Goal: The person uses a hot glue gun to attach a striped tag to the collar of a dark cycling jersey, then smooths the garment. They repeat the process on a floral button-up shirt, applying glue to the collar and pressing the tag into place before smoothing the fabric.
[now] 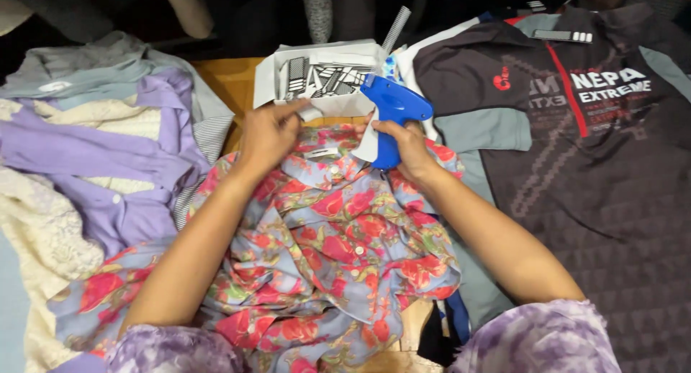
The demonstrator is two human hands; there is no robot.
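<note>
A floral shirt (324,250) in lilac with red flowers lies buttoned in front of me, collar away from me. My right hand (407,146) grips a blue tagging gun (389,110) over the collar, with a white paper tag (366,146) held against it. My left hand (270,132) hovers over the collar's left side and pinches a small pale tag (311,113) between thumb and fingers.
An open white box (324,74) of black-and-white tags stands just beyond the shirt. A pile of purple and cream garments (93,164) lies on the left. Dark grey sports jerseys (576,142) are stacked on the right. Bare wood (230,78) shows by the box.
</note>
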